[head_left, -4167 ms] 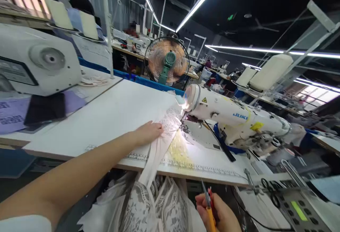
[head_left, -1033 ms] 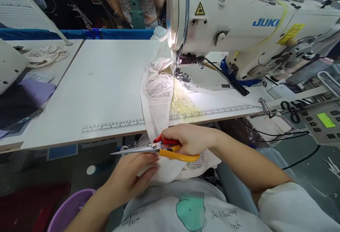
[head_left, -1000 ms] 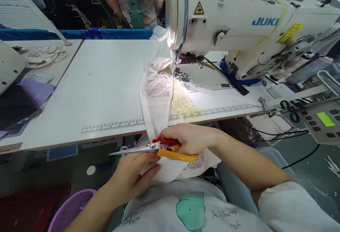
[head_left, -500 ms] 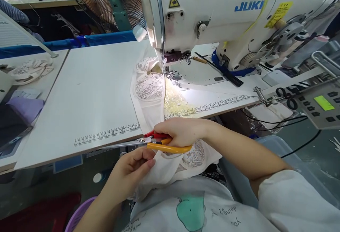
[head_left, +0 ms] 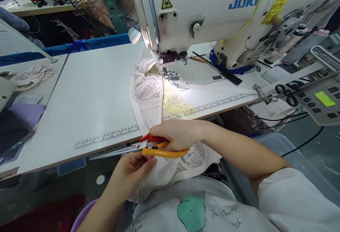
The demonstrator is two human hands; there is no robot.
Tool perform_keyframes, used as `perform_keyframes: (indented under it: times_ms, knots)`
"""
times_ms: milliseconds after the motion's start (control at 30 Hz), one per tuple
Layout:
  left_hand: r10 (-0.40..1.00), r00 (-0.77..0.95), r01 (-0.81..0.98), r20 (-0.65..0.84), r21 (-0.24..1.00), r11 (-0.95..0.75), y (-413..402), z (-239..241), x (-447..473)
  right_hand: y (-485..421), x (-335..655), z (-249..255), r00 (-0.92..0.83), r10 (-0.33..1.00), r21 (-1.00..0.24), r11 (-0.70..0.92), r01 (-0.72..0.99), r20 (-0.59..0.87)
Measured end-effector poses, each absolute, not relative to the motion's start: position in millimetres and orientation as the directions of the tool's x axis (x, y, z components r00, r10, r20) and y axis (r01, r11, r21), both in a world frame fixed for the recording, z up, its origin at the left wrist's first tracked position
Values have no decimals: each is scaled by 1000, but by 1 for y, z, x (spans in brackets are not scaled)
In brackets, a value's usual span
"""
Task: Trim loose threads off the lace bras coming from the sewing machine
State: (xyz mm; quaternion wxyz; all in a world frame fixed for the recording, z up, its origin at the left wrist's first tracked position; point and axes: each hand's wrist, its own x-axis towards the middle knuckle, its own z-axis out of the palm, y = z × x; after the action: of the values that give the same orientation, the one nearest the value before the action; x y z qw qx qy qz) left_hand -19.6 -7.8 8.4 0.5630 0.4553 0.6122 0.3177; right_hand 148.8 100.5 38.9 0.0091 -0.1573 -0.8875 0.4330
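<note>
On the neighbouring table at the far left, a loose heap of lace pieces lies near the back edge. A purple cloth sits closer to the front. A fan stands behind the seam between the two tables. The white table has a printed ruler running along its front edge. Below that edge, at the bottom of the view, the rim of a purple tub shows.

The left hand is just under the front edge. Its fingers are closed in a pinch on the lace garment where it hangs off the table into the lap. The scissors touch its fingertips from above (orange and red handles, blades close together and pointing left, level with the table edge). The right hand is wrapped shut around those handles and rests against the garment at the front edge.

The garment runs from the lap up over the middle of the front edge. From there it goes back across the table to the needle of the sewing machine, where the lamp lights it. Off the table's right corner, a control panel with a green display is mounted. Black shears hang just beside it.
</note>
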Motion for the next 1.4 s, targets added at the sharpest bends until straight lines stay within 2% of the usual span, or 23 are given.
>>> perform_keyframes:
  times_ms: [100, 200, 300, 367, 400, 467, 567, 633, 900, 1300, 1400]
  knots:
    - [911, -3, 182, -413, 895, 406, -9, 12, -13, 99, 148, 39, -950, 294, -776, 571, 266, -109]
    - [904, 61, 127, -423, 902, 414, -9, 7, -14, 94, 149, 36, -931, 346, -799, 525, 293, -114]
    - [914, 96, 45, -394, 919, 391, -8, -2, -19, 83, 155, 30, -844, 532, -860, 398, 319, -67]
    - [919, 76, 7, -386, 922, 387, -9, -6, -23, 73, 164, 24, -750, 661, -910, 319, 266, 12]
    - [921, 64, -13, -385, 922, 386, -9, -7, -25, 67, 169, 20, -732, 680, -923, 308, 232, 43]
    - [925, 37, -49, -379, 923, 381, -11, -8, -27, 55, 182, 11, -791, 611, -934, 299, 194, 32]
    - [926, -25, -75, -376, 925, 373, -12, -8, -30, 39, 198, -7, -877, 460, -925, 258, 280, -138]
    - [926, -51, -76, -374, 926, 370, -12, -8, -32, 31, 203, -19, -880, 434, -906, 266, 331, -194]
    - [923, -7, -41, -384, 923, 383, -14, -6, -28, 27, 188, -23, -841, 469, -865, 265, 425, -270]
    - [906, -31, -72, -422, 905, 419, -15, -4, -26, 29, 177, -13, -796, 526, -778, 350, 522, -298]
    - [900, -43, -62, -433, 900, 431, -13, -2, -26, 27, 176, -15, -765, 559, -783, 299, 545, -320]
